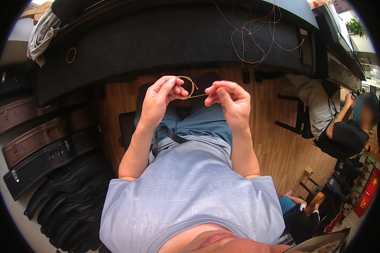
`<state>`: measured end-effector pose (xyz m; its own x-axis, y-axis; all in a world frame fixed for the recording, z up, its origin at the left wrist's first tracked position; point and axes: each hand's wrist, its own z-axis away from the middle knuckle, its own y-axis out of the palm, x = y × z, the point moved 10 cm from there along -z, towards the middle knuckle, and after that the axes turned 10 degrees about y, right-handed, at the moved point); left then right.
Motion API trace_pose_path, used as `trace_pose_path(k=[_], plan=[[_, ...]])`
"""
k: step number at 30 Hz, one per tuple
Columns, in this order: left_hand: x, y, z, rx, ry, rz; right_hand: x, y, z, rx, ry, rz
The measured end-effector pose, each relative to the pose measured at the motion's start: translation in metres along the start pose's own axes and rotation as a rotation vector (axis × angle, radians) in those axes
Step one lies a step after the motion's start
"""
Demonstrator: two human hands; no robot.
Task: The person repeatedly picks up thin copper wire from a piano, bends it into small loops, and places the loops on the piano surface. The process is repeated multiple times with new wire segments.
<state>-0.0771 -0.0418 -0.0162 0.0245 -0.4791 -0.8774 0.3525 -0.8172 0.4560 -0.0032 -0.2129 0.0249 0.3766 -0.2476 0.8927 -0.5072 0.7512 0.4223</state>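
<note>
My left hand [158, 101] pinches a small loop of thin golden wire string [191, 86], which has a small red tip at its right side. A straight length of the string runs from the loop to my right hand [231, 103], whose curled thumb and fingers hold it. Both hands are above my lap, just short of the black table [139, 50]. Loose tangled strings [257, 38] lie on the table at the right, and a small coiled string [71, 55] lies at the left.
Instrument cases [33, 139] are stacked at my left. A grey cloth [44, 31] drapes the table's left end. A person [340, 139] works at the right near a black stand [291, 122]. Another person [302, 215] sits lower right with a wooden instrument.
</note>
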Motion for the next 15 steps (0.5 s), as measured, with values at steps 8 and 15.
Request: trace_pose_path(k=[8,15], plan=[[-0.004,0.001,-0.002,0.063,0.019,-0.148,-0.002,-0.028,-0.002,-0.229,-0.003,-0.166],[0.002,0.001,-0.002,0.009,0.001,-0.068,0.000,-0.036,0.004,-0.318,-0.050,-0.264]])
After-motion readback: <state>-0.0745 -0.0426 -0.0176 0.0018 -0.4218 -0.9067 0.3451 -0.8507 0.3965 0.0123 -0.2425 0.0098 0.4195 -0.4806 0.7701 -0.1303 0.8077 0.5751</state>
